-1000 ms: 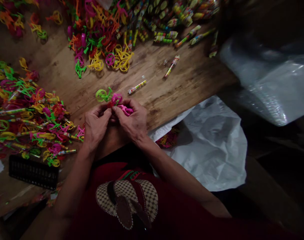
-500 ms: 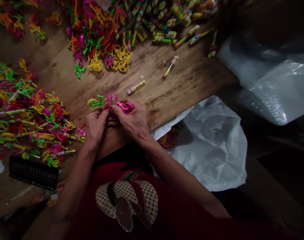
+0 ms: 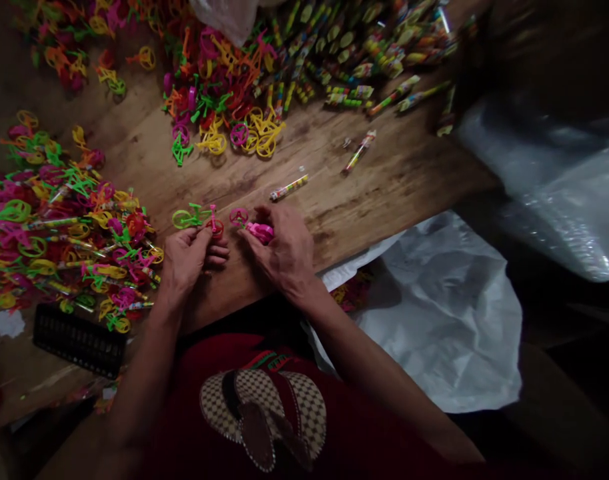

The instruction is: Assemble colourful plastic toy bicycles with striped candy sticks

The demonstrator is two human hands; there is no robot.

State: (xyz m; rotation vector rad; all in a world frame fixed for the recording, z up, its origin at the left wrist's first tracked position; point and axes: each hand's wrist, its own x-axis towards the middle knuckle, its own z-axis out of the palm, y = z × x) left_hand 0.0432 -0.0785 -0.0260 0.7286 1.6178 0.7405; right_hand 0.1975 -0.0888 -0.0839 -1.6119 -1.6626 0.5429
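My left hand [image 3: 187,260] is closed, thumb and index finger pinching a small plastic toy bicycle part with a red wheel [image 3: 215,229] and a pink stem. Just beyond its fingertips lies a green toy bicycle part [image 3: 187,217], touching or very near them; I cannot tell which. My right hand [image 3: 287,250] curls its fingers around a bright pink toy bicycle part [image 3: 261,232]. A magenta wheel [image 3: 239,216] shows at that thumb tip, and whether it is gripped too is unclear. A candy-filled clear tube [image 3: 289,189] lies on the wooden table [image 3: 324,220] beyond the right hand.
Left of my hands spreads a heap of bicycle toys with candy tubes [image 3: 69,233]. Loose coloured parts [image 3: 209,87] and more candy tubes [image 3: 364,53] are piled at the back. A black tray [image 3: 79,340] sits lower left. A white sack [image 3: 444,307] hangs at the table's right edge.
My hands, together at the parts before, have drawn apart. The red-wheeled part stays with the left hand, the pink part with the right. The whole view has shifted slightly.
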